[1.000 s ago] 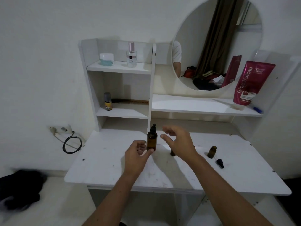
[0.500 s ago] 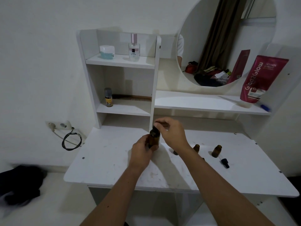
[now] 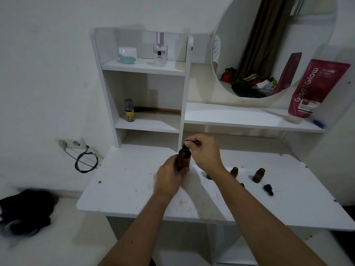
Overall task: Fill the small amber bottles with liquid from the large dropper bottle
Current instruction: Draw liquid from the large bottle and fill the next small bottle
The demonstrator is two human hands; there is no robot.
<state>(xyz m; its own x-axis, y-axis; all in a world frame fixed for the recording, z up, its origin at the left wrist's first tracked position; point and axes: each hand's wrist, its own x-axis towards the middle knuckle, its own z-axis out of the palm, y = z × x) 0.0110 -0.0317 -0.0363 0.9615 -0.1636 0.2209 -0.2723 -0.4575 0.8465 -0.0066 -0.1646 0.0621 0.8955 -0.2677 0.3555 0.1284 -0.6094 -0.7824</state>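
The large amber glass dropper bottle (image 3: 184, 160) stood upright on the white tabletop (image 3: 134, 189), near its back edge just in front of the white shelf unit (image 3: 146, 77), its long axis vertical and its black dropper cap (image 3: 186, 145) pointing straight up. The left hand (image 3: 169, 177) was wrapped around the lower body of the bottle, and the right hand (image 3: 203, 152) pinched the cap from above with curled fingertips. The step in hand looked like unscrewing the cap; done well, the left hand would pin the bottle down against the tabletop while the right turned only the cap, then drew the pipette straight up along the axis so nothing dripped or tipped. To the right, well apart from the big bottle, two small open amber glass bottles (image 3: 258, 175) stood upright with mouths facing up, beside a loose black dropper cap (image 3: 268, 189) lying on its side.
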